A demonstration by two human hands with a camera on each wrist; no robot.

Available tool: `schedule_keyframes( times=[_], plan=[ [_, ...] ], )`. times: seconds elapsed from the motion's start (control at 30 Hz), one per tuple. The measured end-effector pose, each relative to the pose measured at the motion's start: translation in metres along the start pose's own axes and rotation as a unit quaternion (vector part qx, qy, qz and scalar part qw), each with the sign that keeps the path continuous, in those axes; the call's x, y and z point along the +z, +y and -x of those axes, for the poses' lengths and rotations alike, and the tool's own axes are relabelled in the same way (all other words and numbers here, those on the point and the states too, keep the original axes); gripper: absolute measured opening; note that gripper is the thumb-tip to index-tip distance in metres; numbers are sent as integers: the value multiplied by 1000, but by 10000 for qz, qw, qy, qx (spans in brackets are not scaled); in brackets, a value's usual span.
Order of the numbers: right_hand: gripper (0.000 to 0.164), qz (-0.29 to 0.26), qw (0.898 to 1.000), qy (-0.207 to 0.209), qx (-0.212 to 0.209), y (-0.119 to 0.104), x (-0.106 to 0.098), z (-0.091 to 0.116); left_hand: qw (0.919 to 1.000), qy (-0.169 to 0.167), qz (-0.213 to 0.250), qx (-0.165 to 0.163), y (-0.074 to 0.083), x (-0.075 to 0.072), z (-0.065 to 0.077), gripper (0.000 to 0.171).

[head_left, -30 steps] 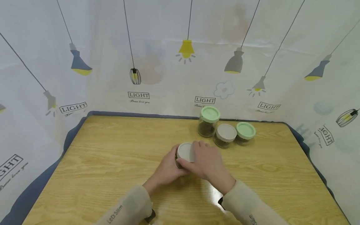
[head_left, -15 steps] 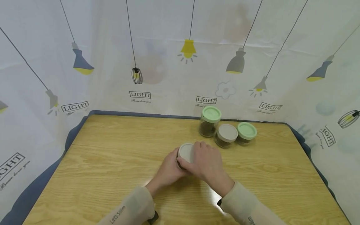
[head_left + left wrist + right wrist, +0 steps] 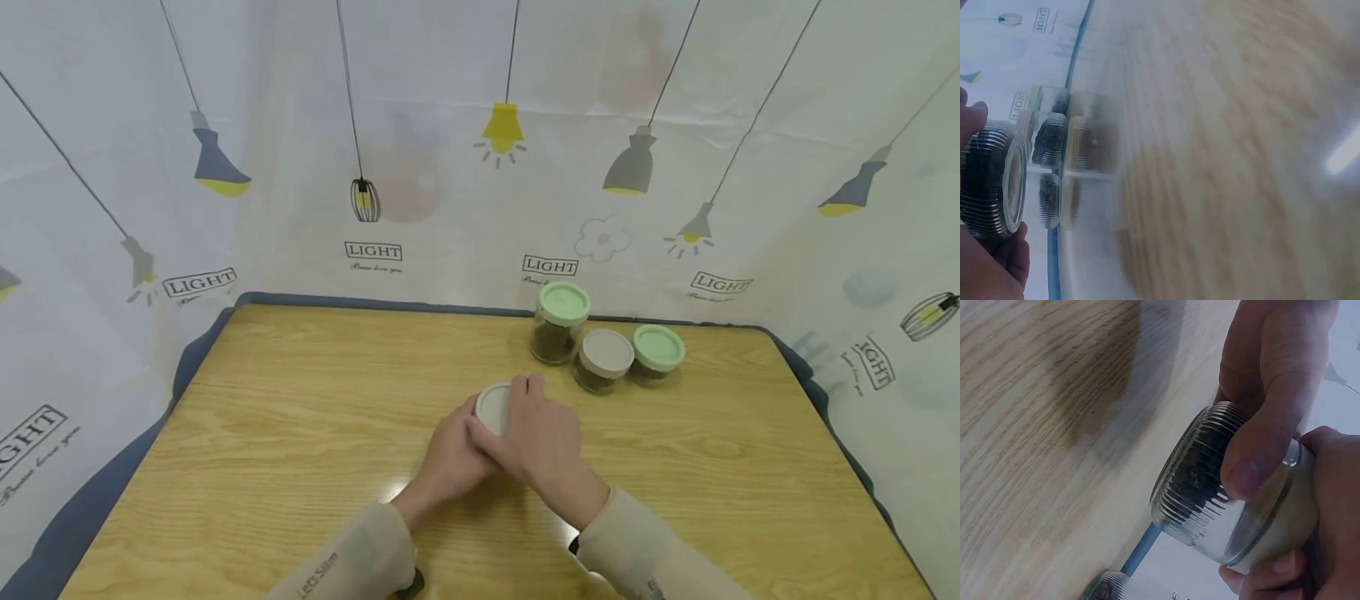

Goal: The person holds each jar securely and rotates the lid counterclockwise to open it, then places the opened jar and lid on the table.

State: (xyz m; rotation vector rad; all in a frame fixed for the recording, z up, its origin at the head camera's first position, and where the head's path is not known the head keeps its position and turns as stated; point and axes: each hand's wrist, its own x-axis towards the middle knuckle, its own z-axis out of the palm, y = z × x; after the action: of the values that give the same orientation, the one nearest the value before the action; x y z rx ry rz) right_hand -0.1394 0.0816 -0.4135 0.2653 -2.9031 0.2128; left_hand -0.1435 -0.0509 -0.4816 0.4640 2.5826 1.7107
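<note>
A ribbed glass jar with dark contents and a pale grey lid is held above the table, in front of the person. My left hand grips the jar's glass body from the left; its thumb lies across the ribs in the right wrist view. From the right, my right hand holds the lid, covering much of it with thumb and fingers. The left wrist view shows the jar on its side in the picture, its round base facing the table. Whether the lid has come loose cannot be seen.
At the table's back edge, right of centre, stand a tall jar with a green lid, a short jar with a greyish lid and a short green-lidded jar. A lamp-printed cloth rises behind the wooden table.
My right hand has turned on the lid and shifted slightly left and toward the person, its fingertips now bunched at the far rim. The left hand keeps its grip; the three other jars stay put.
</note>
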Motion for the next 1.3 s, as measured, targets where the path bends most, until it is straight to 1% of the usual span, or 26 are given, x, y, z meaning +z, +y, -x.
schedule_keyframes(
  times=[0.23,0.37,0.47,0.57,0.7,0.8,0.93,1.03,1.17,1.3],
  plan=[
    [73,54,9994,254,-238,-1,4,0,9997,-37,170,158,-5,-1,2,77],
    [70,33,9986,361,-384,1,7,0,9996,-39,206,197,-7,-1,3,80],
    [69,3,9974,412,-587,3,9,0,9996,-75,142,222,-10,-1,4,84],
    [70,1,9953,382,-890,8,9,-1,9995,-178,42,259,-11,-3,4,86],
    [69,11,9910,231,-1318,15,9,-2,9989,-390,22,260,-12,-6,4,83],
    [67,-38,9867,116,-1621,19,8,-3,9980,-552,157,250,-13,-9,4,80],
    [69,-189,9778,104,-2086,24,7,-4,9960,-742,355,336,-14,-13,5,77],
    [72,-298,9703,110,-2398,27,5,-5,9942,-923,406,376,-14,-15,7,77],
    [73,-315,9651,43,-2599,31,4,-4,9924,-1101,429,330,-14,-16,8,82],
    [73,-297,9643,-28,-2633,32,4,-5,9923,-1116,477,232,-14,-16,8,84]
  ],
)
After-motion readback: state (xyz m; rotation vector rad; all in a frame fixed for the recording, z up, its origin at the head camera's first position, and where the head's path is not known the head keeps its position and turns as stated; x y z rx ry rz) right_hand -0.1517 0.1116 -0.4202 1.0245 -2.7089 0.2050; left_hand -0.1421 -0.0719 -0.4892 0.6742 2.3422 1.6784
